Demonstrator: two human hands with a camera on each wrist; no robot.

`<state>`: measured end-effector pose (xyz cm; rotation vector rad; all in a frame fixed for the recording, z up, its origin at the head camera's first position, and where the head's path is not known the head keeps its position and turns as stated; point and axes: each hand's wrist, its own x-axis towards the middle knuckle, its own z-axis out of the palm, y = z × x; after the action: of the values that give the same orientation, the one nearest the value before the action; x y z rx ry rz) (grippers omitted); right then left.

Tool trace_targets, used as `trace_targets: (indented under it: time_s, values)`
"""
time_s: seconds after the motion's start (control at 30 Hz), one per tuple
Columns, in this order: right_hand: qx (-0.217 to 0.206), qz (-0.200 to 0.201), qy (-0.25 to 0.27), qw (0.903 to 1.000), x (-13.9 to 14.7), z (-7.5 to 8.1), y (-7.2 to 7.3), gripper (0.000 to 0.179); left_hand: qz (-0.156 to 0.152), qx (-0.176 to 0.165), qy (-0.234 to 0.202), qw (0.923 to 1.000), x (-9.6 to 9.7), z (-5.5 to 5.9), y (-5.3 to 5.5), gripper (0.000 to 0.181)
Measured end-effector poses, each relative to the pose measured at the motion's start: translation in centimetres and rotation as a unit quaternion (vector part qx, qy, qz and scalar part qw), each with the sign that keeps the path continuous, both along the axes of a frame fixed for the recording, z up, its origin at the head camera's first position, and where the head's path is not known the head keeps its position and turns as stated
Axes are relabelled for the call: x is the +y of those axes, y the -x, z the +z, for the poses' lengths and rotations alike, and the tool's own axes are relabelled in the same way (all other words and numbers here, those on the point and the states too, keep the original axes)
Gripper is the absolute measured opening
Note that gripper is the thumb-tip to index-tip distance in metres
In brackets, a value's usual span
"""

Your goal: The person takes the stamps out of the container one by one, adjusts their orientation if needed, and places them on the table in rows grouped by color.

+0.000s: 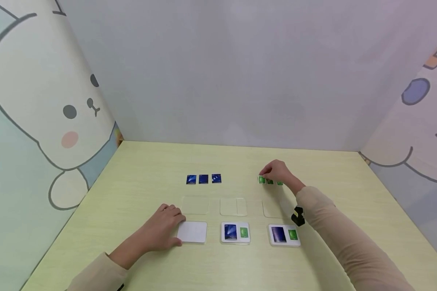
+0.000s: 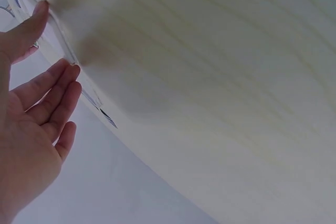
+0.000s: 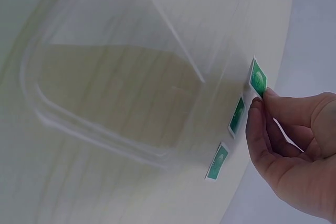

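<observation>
My left hand [image 1: 164, 228] spans the left end of a blank white rounded card [image 1: 192, 232], thumb at one corner and fingertips at the other. The left wrist view shows those fingertips against the clear edge beneath it. At the back right, my right hand [image 1: 277, 171] pinches the leftmost of three small green stickers [image 3: 258, 78] between thumb and index finger. Its tilted corner shows in the right wrist view. Beside it lie a second green sticker [image 3: 238, 116] and a third green sticker [image 3: 217, 161].
Three dark blue picture pieces [image 1: 203, 179] lie in a row at the back. Clear plastic covers [image 1: 195, 205] form the middle row. Two white cards in clear cases, a middle card [image 1: 235, 239] and a right card [image 1: 285, 241], each bear one blue and one green picture.
</observation>
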<state>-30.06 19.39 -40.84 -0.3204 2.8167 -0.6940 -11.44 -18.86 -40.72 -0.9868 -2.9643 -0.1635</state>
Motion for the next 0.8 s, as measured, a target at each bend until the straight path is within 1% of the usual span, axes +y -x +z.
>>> trace_targets:
  time_s: [0.17,0.4,0.5,0.63,0.7,0.8]
  values:
    - [0.000,-0.002,0.004,1.0000,0.0,0.0,-0.1,0.013,0.006,0.013,0.013,0.9998,0.2,0.2,-0.3,0.053]
    - [0.001,-0.011,0.004,0.9999,0.4,-0.1,0.0,0.016,0.034,0.006,0.038,0.9987,0.9,0.5,-0.8,0.056]
    - [-0.004,-0.016,0.007,0.9998,0.5,-0.1,0.0,0.017,0.037,0.010,0.045,0.9983,1.1,0.5,-1.0,0.056]
    - [0.000,-0.006,0.009,0.9999,0.6,0.0,-0.3,0.019,0.039,0.014,0.050,0.9979,1.1,0.4,-1.1,0.056]
    - [0.005,0.006,0.012,0.9999,0.7,0.0,-0.5,0.019,0.043,0.012,0.050,0.9978,1.1,0.4,-1.1,0.057]
    - [0.008,0.011,0.022,0.9997,0.8,0.0,-1.0,0.019,0.048,0.004,0.049,0.9976,1.1,0.4,-1.0,0.058]
